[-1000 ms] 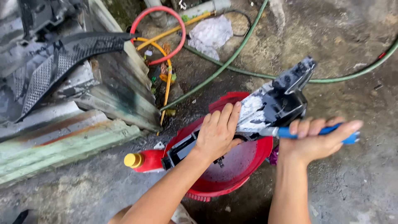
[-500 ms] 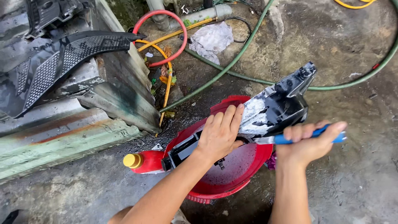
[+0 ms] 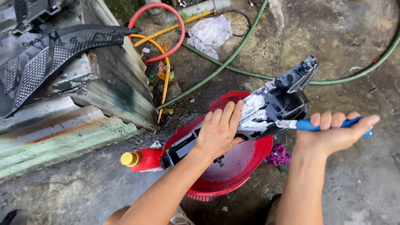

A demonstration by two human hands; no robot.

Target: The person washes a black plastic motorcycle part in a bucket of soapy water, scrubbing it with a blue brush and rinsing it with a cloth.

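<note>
A long black plastic panel (image 3: 287, 93), smeared with white foam near its middle, lies across the rim of a red basin (image 3: 233, 164). My left hand (image 3: 218, 131) presses flat on the panel and holds it steady. My right hand (image 3: 333, 133) grips a blue-handled brush (image 3: 310, 124), its pale head touching the foamy patch at the panel's lower edge. A red bottle with a yellow cap (image 3: 139, 160) lies on the ground against the basin's left side.
Rusty corrugated metal sheets (image 3: 71, 125) with black plastic parts (image 3: 46, 58) on top stand at the left. Green hose (image 3: 233, 58), a red ring (image 3: 160, 33), yellow tubing and a white rag (image 3: 208, 33) lie on wet concrete behind. A purple cloth (image 3: 278, 155) sits beside the basin.
My right hand has drawn the brush to the right along the panel's lower edge after moving left a moment before. The left hand stays pressed on the panel.
</note>
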